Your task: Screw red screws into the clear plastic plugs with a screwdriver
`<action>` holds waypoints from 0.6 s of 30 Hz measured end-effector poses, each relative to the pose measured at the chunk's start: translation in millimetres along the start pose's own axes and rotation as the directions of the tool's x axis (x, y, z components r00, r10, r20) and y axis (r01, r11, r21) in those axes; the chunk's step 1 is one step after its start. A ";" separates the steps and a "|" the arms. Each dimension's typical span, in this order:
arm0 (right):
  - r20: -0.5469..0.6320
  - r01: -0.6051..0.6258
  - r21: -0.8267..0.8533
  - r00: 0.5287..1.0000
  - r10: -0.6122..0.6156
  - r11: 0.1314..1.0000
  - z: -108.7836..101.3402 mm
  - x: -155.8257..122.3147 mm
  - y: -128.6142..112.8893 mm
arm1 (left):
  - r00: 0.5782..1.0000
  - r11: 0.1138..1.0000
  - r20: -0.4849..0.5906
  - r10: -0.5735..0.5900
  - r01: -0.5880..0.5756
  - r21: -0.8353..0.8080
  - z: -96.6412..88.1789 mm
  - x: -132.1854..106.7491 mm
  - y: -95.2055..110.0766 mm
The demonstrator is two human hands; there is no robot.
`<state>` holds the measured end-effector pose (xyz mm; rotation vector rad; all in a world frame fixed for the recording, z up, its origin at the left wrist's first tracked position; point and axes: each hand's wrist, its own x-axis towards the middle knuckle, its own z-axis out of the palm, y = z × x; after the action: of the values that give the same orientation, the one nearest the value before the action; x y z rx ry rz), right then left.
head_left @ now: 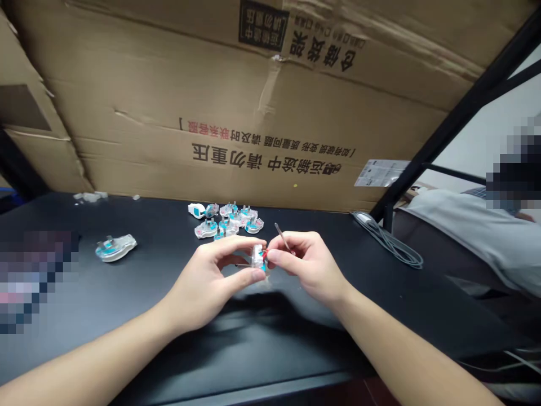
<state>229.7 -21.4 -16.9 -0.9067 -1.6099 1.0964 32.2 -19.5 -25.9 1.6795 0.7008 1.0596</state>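
L arm [131, 338], fingers [242, 279] w/ clr-cased plug [257, 256]

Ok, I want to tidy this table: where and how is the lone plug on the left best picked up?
Probably by the clear right end of the lone plug, pinched across its two long sides from above and the right. The prongs stand up nearer its left end, while the right end narrows and has no prongs, and the table blocks any hold from underneath.
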 end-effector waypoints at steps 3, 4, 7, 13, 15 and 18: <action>-0.001 0.021 -0.005 1.000 -0.021 1.000 -0.3 0.5 -0.3 | 1.000 1.000 -0.008 -0.009 0.009 -0.007 -0.3 -0.1 -2.2; -0.019 0.029 -0.020 0.999 -0.029 0.999 -0.5 0.6 -0.5 | 1.000 1.000 -0.013 -0.017 0.017 -0.012 -0.4 -0.2 -3.1; -0.087 0.046 -0.061 0.995 -0.052 0.997 -2.0 0.7 -1.1 | 0.999 0.998 -0.028 -0.036 0.035 -0.045 -0.6 -0.3 -5.6; -0.062 0.041 -0.031 0.997 -0.043 0.999 -3.7 0.3 -0.9 | 0.999 0.996 -0.034 -0.024 0.021 -0.085 -0.3 0.2 -6.6; -0.047 0.028 -0.035 0.998 -0.029 0.999 -2.3 -0.4 -0.6 | 1.000 0.996 -0.015 -0.022 0.020 -0.089 0.3 0.1 -6.0; -0.052 0.017 -0.044 0.998 -0.019 0.999 0.8 -1.3 -0.2 | 1.000 0.996 0.007 -0.010 0.010 -0.084 1.4 -0.3 -5.6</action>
<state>229.2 -22.9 -17.2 -0.9404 -1.6013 1.0202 33.4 -18.4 -31.5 1.6051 0.6509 1.0621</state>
